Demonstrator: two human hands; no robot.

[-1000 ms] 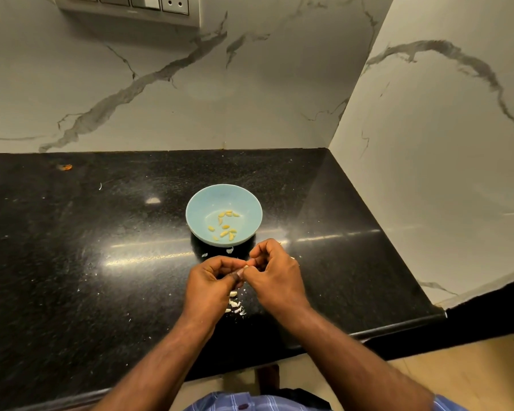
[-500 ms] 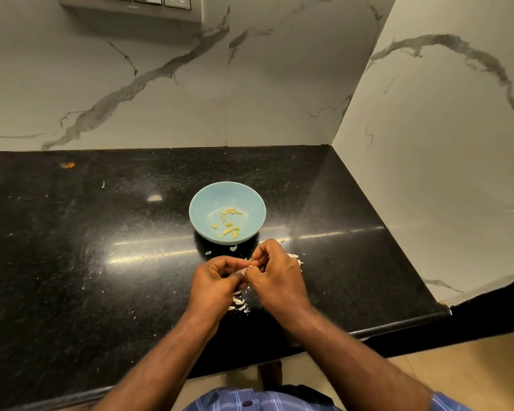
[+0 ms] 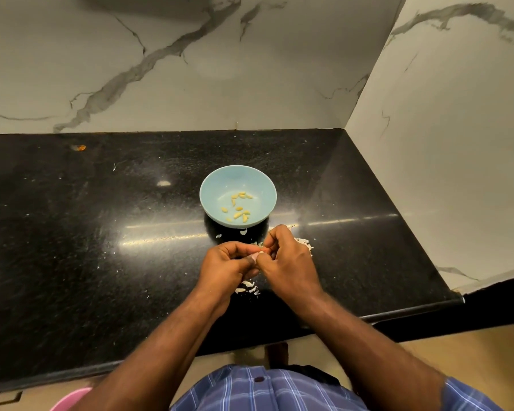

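Black speckled stone under everything here, and right over the tabletop (image 3: 101, 232) both hands are locked in close work. The left hand (image 3: 229, 268) and the right hand (image 3: 288, 262) meet fingertip to fingertip, fingers curled in, pinching a small pale seed (image 3: 256, 254) between them. It is so well covered that only a sliver shows.

This looks like the shelling step: the husk is being split or picked off with the nails. White shell scraps (image 3: 248, 287) lie on the tabletop just below the hands, with more scraps (image 3: 304, 243) just beside the right hand.

The light blue bowl (image 3: 220, 188) sits just beyond the hands, near but not touching them, and a scatter of yellow kernels (image 3: 239, 207) rests on its floor.

What comes next, by my reading, is a fine one. The husk has to come apart without crushing the kernel. Then the bare kernel needs a short carry forward over the near rim and a clean drop among the others, while the husk goes down with the scraps. A slip here could send the seed skittering across that glossy stone.
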